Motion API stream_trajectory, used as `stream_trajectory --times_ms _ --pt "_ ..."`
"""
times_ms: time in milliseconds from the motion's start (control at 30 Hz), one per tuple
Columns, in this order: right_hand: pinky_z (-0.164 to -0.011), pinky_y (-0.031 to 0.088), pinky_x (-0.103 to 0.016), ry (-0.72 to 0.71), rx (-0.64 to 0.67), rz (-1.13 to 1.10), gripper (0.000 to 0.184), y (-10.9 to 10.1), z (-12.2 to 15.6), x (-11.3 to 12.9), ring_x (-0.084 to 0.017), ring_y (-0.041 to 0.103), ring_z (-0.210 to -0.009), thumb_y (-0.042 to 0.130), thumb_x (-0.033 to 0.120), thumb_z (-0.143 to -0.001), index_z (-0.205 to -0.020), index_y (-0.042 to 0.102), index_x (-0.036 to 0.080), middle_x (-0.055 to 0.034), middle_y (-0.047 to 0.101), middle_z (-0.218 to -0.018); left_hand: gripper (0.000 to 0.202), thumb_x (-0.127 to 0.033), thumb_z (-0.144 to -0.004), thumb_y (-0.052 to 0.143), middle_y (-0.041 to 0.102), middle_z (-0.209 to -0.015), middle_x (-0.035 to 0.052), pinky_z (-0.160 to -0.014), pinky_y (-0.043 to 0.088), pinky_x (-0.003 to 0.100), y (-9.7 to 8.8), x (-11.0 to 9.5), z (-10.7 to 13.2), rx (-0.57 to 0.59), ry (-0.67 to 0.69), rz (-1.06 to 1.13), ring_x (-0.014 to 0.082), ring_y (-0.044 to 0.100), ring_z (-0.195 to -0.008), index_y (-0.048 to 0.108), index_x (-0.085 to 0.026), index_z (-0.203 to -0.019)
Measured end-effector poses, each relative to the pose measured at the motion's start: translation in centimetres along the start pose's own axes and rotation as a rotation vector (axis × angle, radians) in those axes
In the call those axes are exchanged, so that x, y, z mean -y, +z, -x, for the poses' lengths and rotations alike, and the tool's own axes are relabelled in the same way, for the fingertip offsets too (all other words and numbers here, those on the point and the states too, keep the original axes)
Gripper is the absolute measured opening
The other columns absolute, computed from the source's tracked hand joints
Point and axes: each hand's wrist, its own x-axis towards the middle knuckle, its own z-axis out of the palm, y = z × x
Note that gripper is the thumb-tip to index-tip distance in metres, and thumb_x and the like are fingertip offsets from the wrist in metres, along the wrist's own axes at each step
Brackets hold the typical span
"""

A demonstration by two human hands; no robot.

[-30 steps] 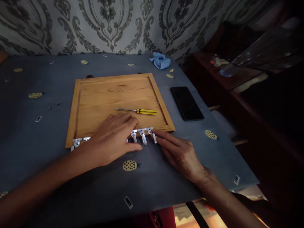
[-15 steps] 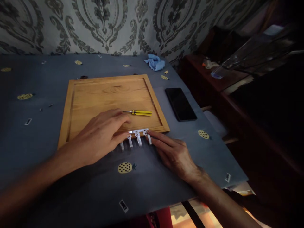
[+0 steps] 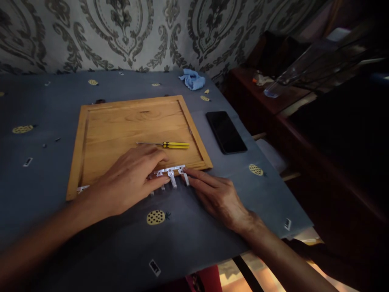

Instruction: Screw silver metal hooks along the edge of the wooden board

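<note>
A wooden board (image 3: 121, 125) with a raised rim lies on the blue-grey tablecloth (image 3: 188, 227). Along its near edge lies a silver metal hook rail (image 3: 172, 174) with several hooks pointing towards me. My left hand (image 3: 127, 182) lies flat over the middle of the rail, fingers stretched out on the board's near edge. My right hand (image 3: 217, 194) rests flat on the cloth, its fingertips touching the rail's right end. A yellow-handled screwdriver (image 3: 170, 144) lies on the board just beyond my left hand.
A black phone (image 3: 226, 132) lies right of the board. A blue cloth (image 3: 191, 79) sits at the far edge by the patterned wall. Small screws (image 3: 50, 142) lie on the cloth to the left. Dark wooden furniture (image 3: 304, 121) stands right of the table.
My view has shifted a little. My left hand has slid slightly along the rail, and both hands stay on the hook rail at the board's near edge.
</note>
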Motion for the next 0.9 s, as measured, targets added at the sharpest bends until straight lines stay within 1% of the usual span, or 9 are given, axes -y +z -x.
stream_trajectory --times_ms 167,300,400,533,633,800,900 --pt "-0.078 0.063 -0.028 0.0 0.003 -0.024 0.032 -0.1 -0.2 0.1 -0.017 0.072 -0.101 0.049 0.01 -0.094 -0.119 0.066 0.021 -0.0077 0.068 -0.128 0.033 -0.037 -0.081 0.075 0.064 -0.107 0.0049 -0.09 0.044 0.042 1.0 -1.3 -1.4 0.064 0.0 -0.112 0.0266 0.056 -0.105 0.06 -0.017 -0.102" --pt "-0.075 0.063 -0.027 0.0 0.006 -0.023 0.031 -0.1 -0.2 0.1 -0.016 0.073 -0.097 0.049 0.011 -0.094 -0.118 0.067 0.021 -0.0083 0.067 -0.129 0.039 -0.044 -0.079 0.076 0.064 -0.107 0.0063 -0.089 0.044 0.045 1.7 -2.0 -2.0 0.103 -0.027 -0.176 0.0297 0.056 -0.106 0.06 -0.016 -0.101" --pt "-0.074 0.063 -0.028 -0.005 0.002 -0.017 0.029 -0.1 -0.2 0.1 -0.017 0.074 -0.096 0.049 0.011 -0.094 -0.116 0.067 0.019 -0.0094 0.067 -0.128 0.04 -0.045 -0.079 0.075 0.064 -0.108 0.0072 -0.089 0.044 0.045 1.9 -2.3 -2.1 0.114 -0.041 -0.184 0.0304 0.055 -0.108 0.059 -0.016 -0.102" --pt "-0.073 0.062 -0.026 -0.019 -0.015 -0.019 0.026 0.0 -0.3 0.1 -0.016 0.074 -0.096 0.048 0.011 -0.094 -0.111 0.067 0.017 -0.01 0.068 -0.126 0.041 -0.047 -0.077 0.076 0.063 -0.102 0.008 -0.086 0.045 0.045 2.1 -2.4 -2.1 0.118 -0.086 -0.21 0.0308 0.057 -0.102 0.057 -0.016 -0.097" --pt "-0.07 0.062 -0.026 -0.022 -0.018 -0.019 0.024 -0.1 -0.3 0.1 -0.017 0.074 -0.093 0.049 0.012 -0.095 -0.108 0.068 0.015 -0.0107 0.069 -0.126 0.043 -0.049 -0.076 0.076 0.063 -0.101 0.0079 -0.085 0.045 0.045 2.2 -2.4 -2.1 0.109 -0.086 -0.223 0.0306 0.058 -0.1 0.057 -0.016 -0.096" --pt "-0.073 0.062 -0.027 0.002 0.002 -0.033 0.029 -0.2 -0.2 0.1 -0.016 0.073 -0.097 0.047 0.012 -0.095 -0.114 0.067 0.019 -0.0089 0.068 -0.127 0.041 -0.048 -0.077 0.075 0.064 -0.1 0.0072 -0.085 0.045 0.043 2.3 -2.4 -2.0 0.093 -0.075 -0.24 0.029 0.059 -0.099 0.057 -0.016 -0.096" --pt "-0.071 0.062 -0.026 0.008 -0.001 -0.044 0.028 -0.1 -0.2 0.1 -0.016 0.074 -0.095 0.048 0.012 -0.094 -0.113 0.068 0.019 -0.0088 0.069 -0.125 0.04 -0.047 -0.078 0.075 0.064 -0.099 0.008 -0.085 0.046 0.044 2.3 -2.4 -2.0 0.1 -0.064 -0.24 0.0297 0.059 -0.099 0.057 -0.016 -0.096"
